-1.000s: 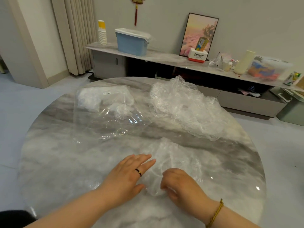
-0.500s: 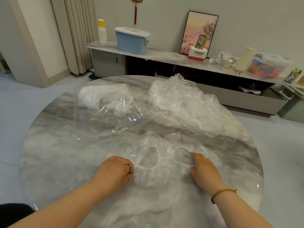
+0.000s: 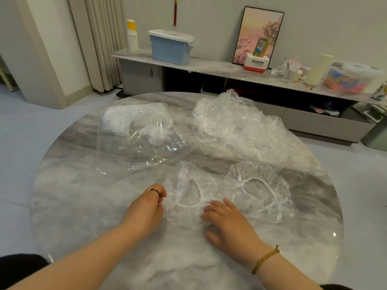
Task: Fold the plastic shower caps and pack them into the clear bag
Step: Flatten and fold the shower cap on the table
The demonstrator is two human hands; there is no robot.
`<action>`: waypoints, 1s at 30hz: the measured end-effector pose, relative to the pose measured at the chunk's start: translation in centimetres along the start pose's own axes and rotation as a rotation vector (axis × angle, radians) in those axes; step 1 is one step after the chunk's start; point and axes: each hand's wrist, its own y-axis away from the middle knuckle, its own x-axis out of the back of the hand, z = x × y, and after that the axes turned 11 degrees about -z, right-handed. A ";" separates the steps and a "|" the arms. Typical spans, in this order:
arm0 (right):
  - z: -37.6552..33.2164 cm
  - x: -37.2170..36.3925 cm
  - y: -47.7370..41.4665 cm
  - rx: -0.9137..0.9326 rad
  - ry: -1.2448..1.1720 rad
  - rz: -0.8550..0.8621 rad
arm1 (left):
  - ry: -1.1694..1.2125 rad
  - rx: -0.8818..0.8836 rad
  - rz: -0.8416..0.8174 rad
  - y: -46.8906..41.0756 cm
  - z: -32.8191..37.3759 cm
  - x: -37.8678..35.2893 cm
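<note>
**Both hands on one shower cap**

The left shower cap [image 3: 189,193] lies flat on the marble table [image 3: 83,206]. The left hand [image 3: 146,208], fingers curled, pinches its left rim. The right hand [image 3: 228,222], fingers straight, touches its right rim. The clear bag [image 3: 136,143] lies beyond.

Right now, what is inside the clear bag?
Bunched white shower caps fill the far end of the clear bag; its near part looks empty. They overlap, so their number is hidden.

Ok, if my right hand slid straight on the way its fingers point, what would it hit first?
The near shower cap. Your right hand points up and left and seems to touch its edge. Beyond the cap, probably your left hand.
</note>
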 end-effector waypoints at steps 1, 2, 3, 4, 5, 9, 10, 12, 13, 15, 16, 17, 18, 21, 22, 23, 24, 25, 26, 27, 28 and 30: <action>-0.1 0.0 -0.2 -0.003 -0.012 0.018 | 0.070 0.019 0.017 -0.2 -0.1 0.2; 0.0 -0.2 -0.4 0.002 -0.013 0.058 | 0.124 0.034 0.043 -0.4 -0.1 0.6; 0.0 -0.2 -0.5 0.000 -0.027 0.079 | 0.177 0.045 0.086 -0.6 -0.2 0.8; 0.0 -0.3 -0.5 -0.006 -0.041 0.092 | 0.233 0.058 0.131 -0.7 -0.3 1.2; 0.0 -0.3 -0.4 -0.016 -0.048 0.095 | 0.276 0.077 0.176 -0.7 -0.3 1.6; -0.1 0.5 -0.1 -0.039 -0.068 0.101 | 0.168 0.176 0.243 -0.4 -0.7 3.6; 0.0 0.7 -0.1 -0.038 -0.053 0.112 | 0.098 0.204 0.239 -0.2 -0.8 4.0; 0.1 0.8 0.0 -0.031 -0.028 0.133 | -0.038 0.227 0.251 0.2 -0.7 4.6; 0.2 0.7 0.0 -0.028 -0.017 0.136 | -0.076 0.172 0.279 0.5 -0.5 4.8; 0.2 0.5 0.0 -0.020 0.015 0.150 | -0.129 -0.132 0.317 1.1 0.1 4.6; 0.1 0.4 0.0 -0.019 0.034 0.156 | -0.163 -0.298 0.283 1.6 0.6 4.3; -0.1 0.4 -0.1 -0.023 0.050 0.158 | -0.215 -0.424 0.195 2.3 1.0 3.7; -0.2 0.3 -0.2 -0.025 0.061 0.160 | -0.269 -0.492 0.093 3.1 1.3 2.8; -0.9 0.3 -0.1 0.000 -0.012 0.165 | -0.402 -0.516 -0.098 4.5 2.3 0.2; -1.2 0.3 -0.1 0.024 -0.052 0.163 | -0.447 -0.494 -0.116 4.6 2.4 -0.6; -1.5 0.2 0.0 0.058 -0.098 0.158 | -0.478 -0.486 -0.092 4.5 2.3 -1.3; -1.8 0.0 0.1 0.099 -0.152 0.147 | -0.489 -0.479 -0.064 4.3 2.0 -1.6; -2.0 -0.2 0.2 0.140 -0.190 0.128 | -0.491 -0.475 -0.048 3.9 1.7 -1.8; -2.3 -0.4 0.2 0.169 -0.197 0.116 | -0.494 -0.459 -0.046 3.6 1.4 -1.7; -2.4 -0.5 0.2 0.184 -0.178 0.102 | -0.500 -0.441 -0.061 3.3 1.2 -1.4; -2.4 -0.6 0.1 0.191 -0.150 0.091 | -0.518 -0.417 -0.073 3.0 0.7 -1.2; -2.1 -0.5 0.0 0.172 -0.106 0.063 | -0.506 -0.401 -0.116 2.8 0.7 -0.8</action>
